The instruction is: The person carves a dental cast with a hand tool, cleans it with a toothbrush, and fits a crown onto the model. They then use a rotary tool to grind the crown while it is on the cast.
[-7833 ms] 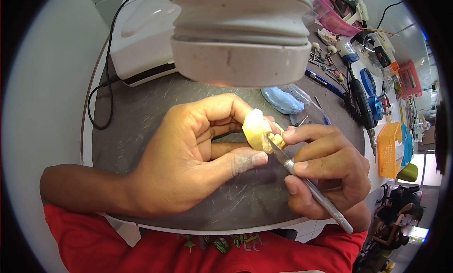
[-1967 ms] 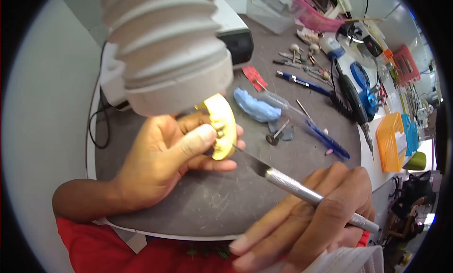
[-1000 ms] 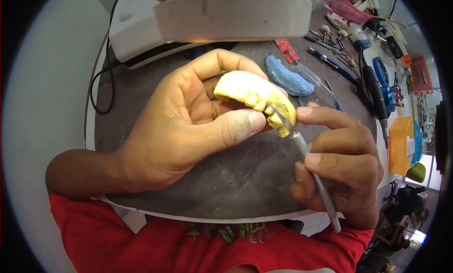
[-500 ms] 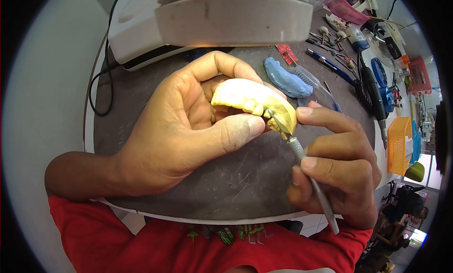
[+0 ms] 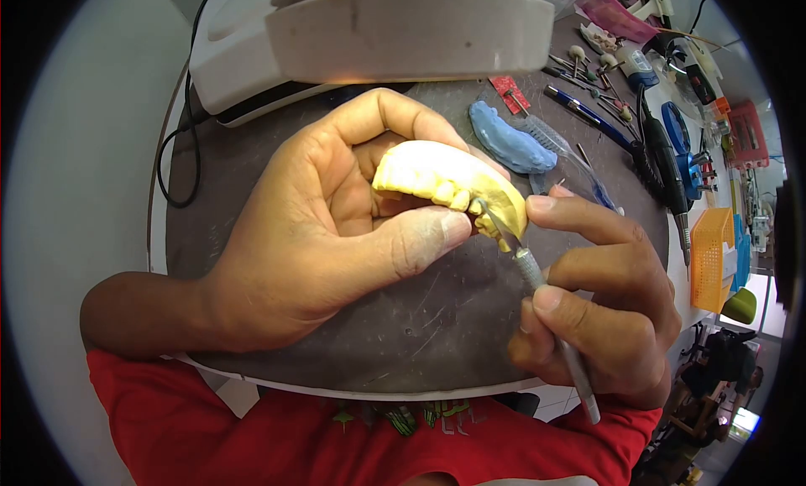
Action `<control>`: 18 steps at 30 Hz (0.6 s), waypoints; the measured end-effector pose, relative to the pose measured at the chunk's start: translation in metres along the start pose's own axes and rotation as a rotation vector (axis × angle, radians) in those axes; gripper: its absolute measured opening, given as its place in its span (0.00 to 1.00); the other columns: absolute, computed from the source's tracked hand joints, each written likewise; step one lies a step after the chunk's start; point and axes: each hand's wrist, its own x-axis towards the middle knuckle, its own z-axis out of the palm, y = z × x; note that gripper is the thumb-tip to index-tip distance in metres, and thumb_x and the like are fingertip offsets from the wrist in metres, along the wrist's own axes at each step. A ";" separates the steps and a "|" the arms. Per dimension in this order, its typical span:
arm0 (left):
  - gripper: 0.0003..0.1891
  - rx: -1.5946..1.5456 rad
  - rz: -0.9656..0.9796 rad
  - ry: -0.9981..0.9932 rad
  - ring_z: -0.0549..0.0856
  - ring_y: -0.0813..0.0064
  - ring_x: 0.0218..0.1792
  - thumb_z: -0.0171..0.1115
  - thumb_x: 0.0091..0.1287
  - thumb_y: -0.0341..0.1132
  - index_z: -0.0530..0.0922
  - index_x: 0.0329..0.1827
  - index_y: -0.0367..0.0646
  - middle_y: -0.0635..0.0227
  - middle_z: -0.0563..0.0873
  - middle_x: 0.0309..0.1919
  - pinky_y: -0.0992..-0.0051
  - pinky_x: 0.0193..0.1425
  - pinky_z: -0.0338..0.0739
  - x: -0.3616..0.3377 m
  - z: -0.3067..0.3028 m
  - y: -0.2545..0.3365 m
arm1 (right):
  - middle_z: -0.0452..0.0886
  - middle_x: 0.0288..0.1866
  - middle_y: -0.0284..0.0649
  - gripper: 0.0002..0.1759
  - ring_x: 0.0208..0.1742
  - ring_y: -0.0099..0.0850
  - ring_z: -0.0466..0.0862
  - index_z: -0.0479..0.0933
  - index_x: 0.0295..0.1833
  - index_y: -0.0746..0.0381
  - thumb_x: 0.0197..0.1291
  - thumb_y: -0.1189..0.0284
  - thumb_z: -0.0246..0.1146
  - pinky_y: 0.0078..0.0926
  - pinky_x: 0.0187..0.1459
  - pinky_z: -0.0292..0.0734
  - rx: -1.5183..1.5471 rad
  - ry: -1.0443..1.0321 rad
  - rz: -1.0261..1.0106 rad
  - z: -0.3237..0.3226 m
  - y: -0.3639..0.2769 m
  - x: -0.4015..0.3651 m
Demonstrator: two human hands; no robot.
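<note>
A yellow plaster dental model (image 5: 428, 165) with a row of teeth is held up over the grey work surface, brightly lit from above. My left hand (image 5: 311, 226) wraps round it, thumb along the teeth and fingers behind. Between the thumb and fingers of my right hand (image 5: 609, 297) is a slim metal carving knife (image 5: 529, 268) with a knurled grip. Its thin tip touches the model near the teeth at the right end. My right index fingertip rests against the model's right edge.
Above the hands hangs a white round lamp head (image 5: 407, 37). Behind lie a blue putty piece (image 5: 510, 139), a clear-handled brush (image 5: 558, 146) and a blue pen (image 5: 588, 115). At right are a black handpiece (image 5: 666, 167), several burs and an orange basket (image 5: 711, 259).
My right thumb and fingers have shifted slightly on the knife, and its handle end has dipped a little. The model has barely moved, and the tip stays at the same area.
</note>
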 end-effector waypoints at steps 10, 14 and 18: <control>0.17 0.018 0.009 -0.011 0.79 0.64 0.55 0.58 0.62 0.24 0.64 0.52 0.39 0.52 0.77 0.52 0.66 0.62 0.73 0.000 -0.001 0.000 | 0.73 0.32 0.40 0.15 0.46 0.48 0.82 0.70 0.45 0.60 0.52 0.79 0.64 0.44 0.49 0.80 -0.015 -0.047 -0.020 -0.003 0.002 -0.001; 0.17 0.014 0.013 -0.011 0.79 0.66 0.55 0.58 0.62 0.24 0.65 0.52 0.39 0.53 0.77 0.52 0.68 0.61 0.74 -0.001 0.001 0.001 | 0.73 0.34 0.40 0.15 0.47 0.47 0.82 0.70 0.46 0.60 0.54 0.76 0.65 0.43 0.50 0.80 0.085 0.044 0.063 -0.001 -0.002 -0.002; 0.19 0.024 0.034 -0.021 0.80 0.68 0.54 0.57 0.61 0.24 0.65 0.54 0.39 0.54 0.78 0.51 0.69 0.60 0.76 -0.001 -0.001 0.000 | 0.73 0.34 0.40 0.15 0.47 0.47 0.82 0.70 0.46 0.60 0.54 0.75 0.66 0.43 0.51 0.79 0.076 0.014 0.045 -0.002 0.001 -0.001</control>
